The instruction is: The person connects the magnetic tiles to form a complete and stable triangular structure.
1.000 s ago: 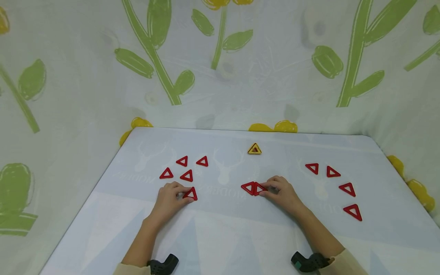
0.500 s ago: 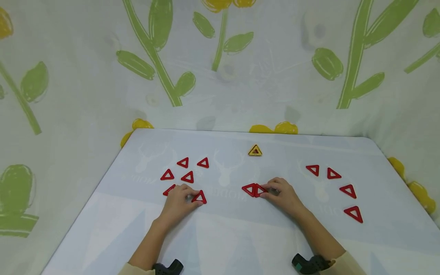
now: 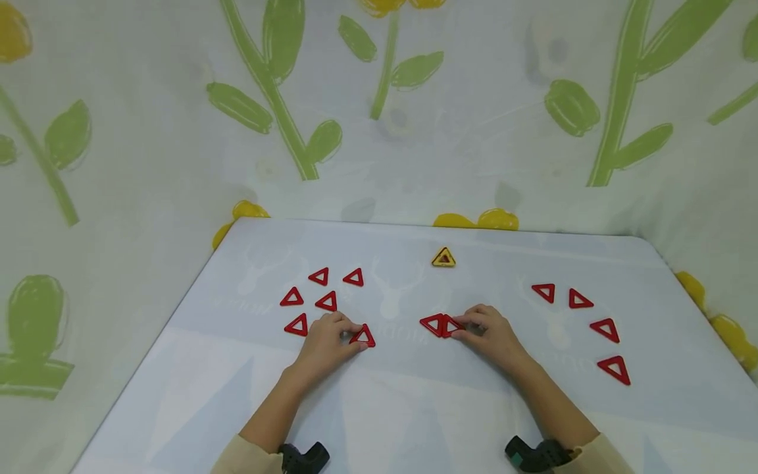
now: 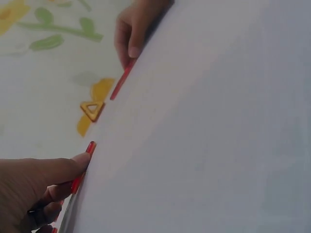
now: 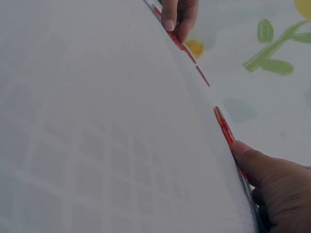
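Note:
My left hand pinches a red triangular frame tile between thumb and fingers, left of the table's middle. In the left wrist view this tile appears nearly edge-on. To the right, my right hand pinches a second red triangular tile by its right corner. That one lies edge to edge with another red triangular tile, making a diamond. A gap separates the left hand's tile from the diamond. From the right wrist, the joined tiles show edge-on.
Several loose red triangles lie behind and left of my left hand. Several more red triangles are spread at the right. A yellow triangle sits near the table's back edge. Behind the pale table hangs a flower-printed curtain.
My left hand has carried its red tile rightward, nearer the diamond, uncovering another loose red tile behind it. My right hand keeps its pinch in about the same place. The head view shifted slightly.

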{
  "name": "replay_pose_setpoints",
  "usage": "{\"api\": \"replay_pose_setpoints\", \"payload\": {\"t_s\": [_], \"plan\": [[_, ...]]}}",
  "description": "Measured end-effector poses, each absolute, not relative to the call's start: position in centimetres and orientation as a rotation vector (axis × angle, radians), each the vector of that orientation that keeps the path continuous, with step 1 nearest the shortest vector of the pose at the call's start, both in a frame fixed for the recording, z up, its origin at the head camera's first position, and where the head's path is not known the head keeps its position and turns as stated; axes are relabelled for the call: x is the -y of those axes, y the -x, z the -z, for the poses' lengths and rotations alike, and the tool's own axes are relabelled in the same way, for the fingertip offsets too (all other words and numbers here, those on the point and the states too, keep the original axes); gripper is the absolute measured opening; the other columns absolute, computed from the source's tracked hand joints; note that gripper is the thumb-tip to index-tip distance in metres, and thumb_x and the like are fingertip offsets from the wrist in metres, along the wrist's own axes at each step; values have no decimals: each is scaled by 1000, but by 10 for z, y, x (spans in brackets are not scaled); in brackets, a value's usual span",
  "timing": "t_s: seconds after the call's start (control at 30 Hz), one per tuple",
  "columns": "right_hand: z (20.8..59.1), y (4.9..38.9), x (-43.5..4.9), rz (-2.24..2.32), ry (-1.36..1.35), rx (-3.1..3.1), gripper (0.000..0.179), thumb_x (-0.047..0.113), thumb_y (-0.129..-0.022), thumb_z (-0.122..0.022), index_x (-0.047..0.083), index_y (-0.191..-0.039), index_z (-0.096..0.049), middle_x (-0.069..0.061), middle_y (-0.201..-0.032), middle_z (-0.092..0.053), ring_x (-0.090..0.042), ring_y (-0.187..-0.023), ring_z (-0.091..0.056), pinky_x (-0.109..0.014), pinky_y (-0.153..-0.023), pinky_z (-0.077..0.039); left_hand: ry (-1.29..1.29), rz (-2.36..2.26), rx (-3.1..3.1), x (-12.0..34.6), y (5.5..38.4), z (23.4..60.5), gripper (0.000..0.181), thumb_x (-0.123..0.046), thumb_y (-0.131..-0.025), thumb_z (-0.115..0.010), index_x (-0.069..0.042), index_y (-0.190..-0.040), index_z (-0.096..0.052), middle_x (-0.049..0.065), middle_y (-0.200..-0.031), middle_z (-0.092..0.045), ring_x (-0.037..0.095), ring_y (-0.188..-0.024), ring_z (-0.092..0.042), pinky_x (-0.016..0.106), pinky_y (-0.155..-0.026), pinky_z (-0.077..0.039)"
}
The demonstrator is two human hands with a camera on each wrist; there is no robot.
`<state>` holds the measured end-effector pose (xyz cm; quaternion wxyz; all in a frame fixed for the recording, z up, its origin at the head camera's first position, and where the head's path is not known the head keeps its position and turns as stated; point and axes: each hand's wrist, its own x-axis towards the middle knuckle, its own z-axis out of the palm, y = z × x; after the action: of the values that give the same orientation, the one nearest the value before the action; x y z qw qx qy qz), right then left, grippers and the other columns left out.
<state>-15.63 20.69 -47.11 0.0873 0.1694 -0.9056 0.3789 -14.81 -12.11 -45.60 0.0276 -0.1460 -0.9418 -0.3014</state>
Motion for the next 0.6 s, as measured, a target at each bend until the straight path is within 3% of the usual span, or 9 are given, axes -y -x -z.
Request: {"api": "replay_pose_setpoints", "payload": {"t_s": [0.23,0.6], "plan": [[472,157,-209,-1149,-498,2682,27,12,-75,-79,8,-101,-74,1,-92,-62,-14,-89,-51,-23,-72,-48,573,880,2893,100,153,451,28,-26,-76,-79,-13,-100,-74,-3,-90,-62,16,-84,-54,35,-75,-43],[472,156,-207,-1166,-476,2704,28,14,-76,-79,9,-102,-74,1,-93,-62,-14,-90,-51,-24,-73,-48,565,1010,2839,84,149,461,29,-27,-76,-78,-13,-102,-74,-5,-91,-61,14,-84,-54,31,-73,-43]]}}
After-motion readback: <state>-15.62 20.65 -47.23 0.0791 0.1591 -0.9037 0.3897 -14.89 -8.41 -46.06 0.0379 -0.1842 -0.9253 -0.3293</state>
